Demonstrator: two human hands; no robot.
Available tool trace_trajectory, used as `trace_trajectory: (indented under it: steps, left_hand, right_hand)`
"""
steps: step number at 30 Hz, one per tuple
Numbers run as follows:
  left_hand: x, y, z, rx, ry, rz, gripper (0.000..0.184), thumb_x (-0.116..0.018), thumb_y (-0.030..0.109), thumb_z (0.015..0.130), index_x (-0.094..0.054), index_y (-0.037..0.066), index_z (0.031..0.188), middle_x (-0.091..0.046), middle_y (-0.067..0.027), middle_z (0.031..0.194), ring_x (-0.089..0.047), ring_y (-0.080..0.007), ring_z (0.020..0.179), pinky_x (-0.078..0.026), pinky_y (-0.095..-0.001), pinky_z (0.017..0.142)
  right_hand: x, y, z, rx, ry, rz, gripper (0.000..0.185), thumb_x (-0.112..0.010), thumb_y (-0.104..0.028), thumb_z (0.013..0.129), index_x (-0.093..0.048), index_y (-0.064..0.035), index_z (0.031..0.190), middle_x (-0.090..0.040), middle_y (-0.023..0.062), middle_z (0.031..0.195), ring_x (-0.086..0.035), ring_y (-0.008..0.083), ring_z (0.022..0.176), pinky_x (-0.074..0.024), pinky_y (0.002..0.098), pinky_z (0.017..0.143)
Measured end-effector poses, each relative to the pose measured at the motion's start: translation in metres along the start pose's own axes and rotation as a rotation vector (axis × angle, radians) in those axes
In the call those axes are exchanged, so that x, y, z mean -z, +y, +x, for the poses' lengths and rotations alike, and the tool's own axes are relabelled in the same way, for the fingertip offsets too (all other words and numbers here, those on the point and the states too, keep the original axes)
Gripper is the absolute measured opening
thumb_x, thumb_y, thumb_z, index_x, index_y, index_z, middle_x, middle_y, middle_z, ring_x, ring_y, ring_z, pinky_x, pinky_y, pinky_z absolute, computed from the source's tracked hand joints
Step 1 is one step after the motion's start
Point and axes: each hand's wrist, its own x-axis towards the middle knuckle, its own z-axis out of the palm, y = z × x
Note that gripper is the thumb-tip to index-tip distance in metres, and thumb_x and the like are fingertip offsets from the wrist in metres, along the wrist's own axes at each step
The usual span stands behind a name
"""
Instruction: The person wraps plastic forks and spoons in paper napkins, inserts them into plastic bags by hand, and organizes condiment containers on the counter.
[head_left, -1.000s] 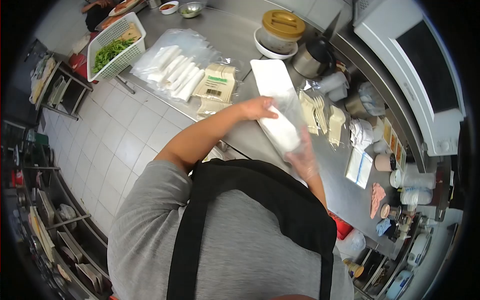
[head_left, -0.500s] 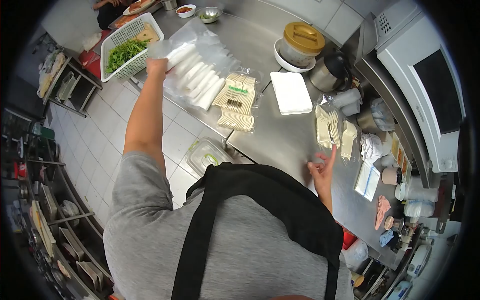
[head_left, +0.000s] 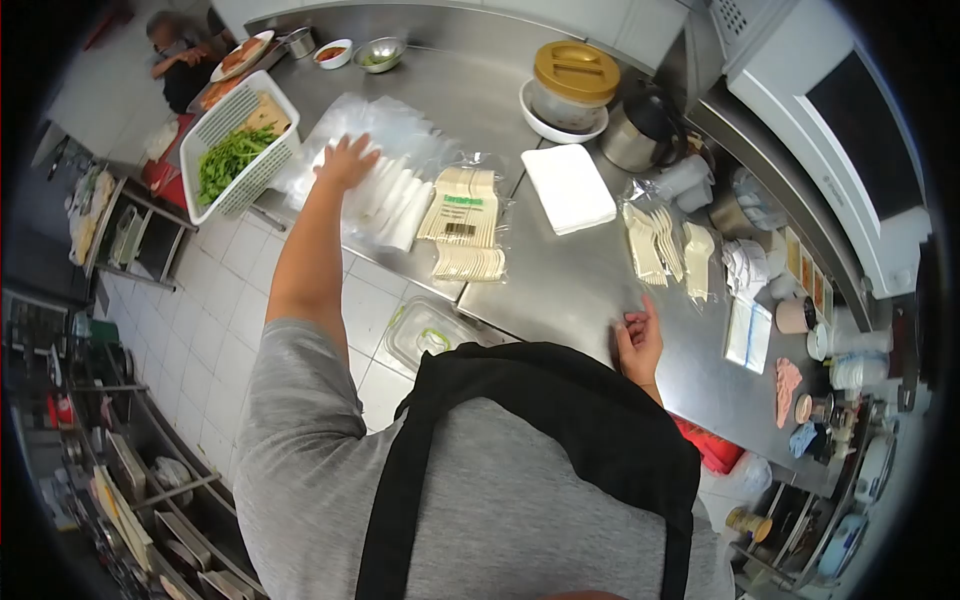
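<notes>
Two hands, well apart. Left hand (head_left: 346, 163) spread over white rolls (head_left: 404, 208) on desk (head_left: 555, 292), gripping nothing visible; right hand (head_left: 640, 347) loosely curled, empty. White folded stack (head_left: 568, 188) flat between cutlery packs (head_left: 464, 205), untouched.

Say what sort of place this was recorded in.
Most likely a commercial kitchen, perhaps one packing takeaway food. A long steel counter holds bagged packs of disposable cutlery, and a white basket of leafy greens sits at the left.
</notes>
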Motion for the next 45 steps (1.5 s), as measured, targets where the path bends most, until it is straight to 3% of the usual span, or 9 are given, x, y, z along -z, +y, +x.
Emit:
trace_trajectory:
  steps: [3,7,10,13,22,29,38,42,45]
  left_hand:
    - [-0.005,0.010,-0.001,0.059,0.003,0.034,0.066,-0.039,0.066,0.089,-0.029,0.037,0.147,-0.014,-0.0058,0.158,-0.009,-0.0377,0.144,-0.014,-0.0682,0.108]
    - [-0.008,0.071,-0.017,-0.248,0.763,-0.130,0.056,-0.063,0.041,0.084,-0.050,0.016,0.133,-0.036,-0.0125,0.147,-0.033,-0.0384,0.133,-0.031,-0.0576,0.103]
    - [-0.024,0.181,-0.065,-0.689,0.453,-0.369,0.041,-0.072,0.027,0.077,-0.061,0.005,0.110,-0.058,-0.0152,0.117,-0.055,-0.0341,0.109,-0.046,-0.0413,0.091]
    - [-0.024,0.270,-0.142,-0.930,0.147,-0.329,0.041,-0.075,0.028,0.074,-0.061,0.006,0.106,-0.059,-0.0122,0.110,-0.057,-0.0314,0.105,-0.048,-0.0410,0.091]
    - [-0.053,0.303,-0.117,-0.676,-0.047,-0.382,0.019,-0.079,0.026,0.067,-0.072,0.009,0.075,-0.070,-0.0091,0.078,-0.066,-0.0241,0.074,-0.051,-0.0347,0.070]
    - [-0.060,0.305,-0.099,-0.546,-0.159,-0.456,0.019,-0.077,0.026,0.069,-0.072,0.009,0.074,-0.070,-0.0111,0.078,-0.066,-0.0272,0.077,-0.052,-0.0360,0.073]
    - [-0.034,0.308,-0.144,-0.780,0.190,-0.484,0.013,-0.049,0.009,0.088,-0.059,0.004,0.096,-0.063,-0.0171,0.098,-0.060,-0.0360,0.094,-0.048,-0.0422,0.080]
    - [-0.013,0.310,-0.206,-1.005,0.230,-0.482,0.016,-0.047,0.009,0.088,-0.054,0.003,0.100,-0.062,-0.0179,0.100,-0.059,-0.0370,0.095,-0.048,-0.0437,0.080]
    - [-0.033,0.300,-0.261,-1.164,0.118,-0.329,0.025,-0.050,0.006,0.087,-0.057,0.004,0.111,-0.059,-0.0148,0.121,-0.056,-0.0334,0.111,-0.048,-0.0391,0.091]
  right_hand:
    - [-0.002,-0.008,-0.001,0.009,0.036,-0.001,0.062,-0.068,-0.003,0.079,-0.046,-0.0052,0.137,-0.057,0.0043,0.091,-0.049,0.0079,0.066,-0.0442,0.0207,0.062]
    - [-0.001,-0.009,-0.003,0.016,0.061,0.004,0.059,-0.068,-0.004,0.080,-0.047,-0.0045,0.135,-0.058,0.0041,0.089,-0.049,0.0066,0.065,-0.0439,0.0197,0.060]
    - [-0.001,-0.007,-0.003,0.038,0.070,0.003,0.056,-0.068,-0.004,0.081,-0.049,-0.0040,0.133,-0.058,0.0034,0.087,-0.049,0.0063,0.065,-0.0441,0.0195,0.060]
    - [0.000,-0.005,-0.003,0.025,0.085,0.002,0.052,-0.068,-0.003,0.081,-0.051,-0.0035,0.130,-0.058,0.0026,0.086,-0.049,0.0062,0.065,-0.0446,0.0196,0.060]
    - [0.000,-0.003,-0.004,0.041,0.093,-0.036,0.040,-0.067,-0.003,0.081,-0.058,-0.0029,0.120,-0.058,0.0048,0.089,-0.052,0.0084,0.066,-0.0460,0.0212,0.060]
    - [0.001,0.000,-0.003,0.051,0.073,0.028,0.041,-0.067,-0.003,0.081,-0.057,-0.0030,0.121,-0.058,0.0041,0.088,-0.051,0.0078,0.066,-0.0456,0.0210,0.060]
    - [0.019,0.008,0.000,-0.024,-0.010,0.434,0.041,-0.065,-0.002,0.084,-0.054,-0.0029,0.123,-0.057,0.0018,0.090,-0.051,0.0054,0.068,-0.0458,0.0195,0.062]
    - [0.067,0.023,0.002,0.027,0.130,0.179,0.021,-0.063,-0.004,0.086,-0.063,-0.0024,0.107,-0.060,0.0045,0.084,-0.055,0.0095,0.067,-0.0470,0.0234,0.062]
    - [0.117,0.024,0.022,0.084,0.235,-0.183,0.010,-0.063,-0.006,0.085,-0.067,-0.0022,0.093,-0.061,0.0092,0.079,-0.059,0.0169,0.068,-0.0479,0.0288,0.063]
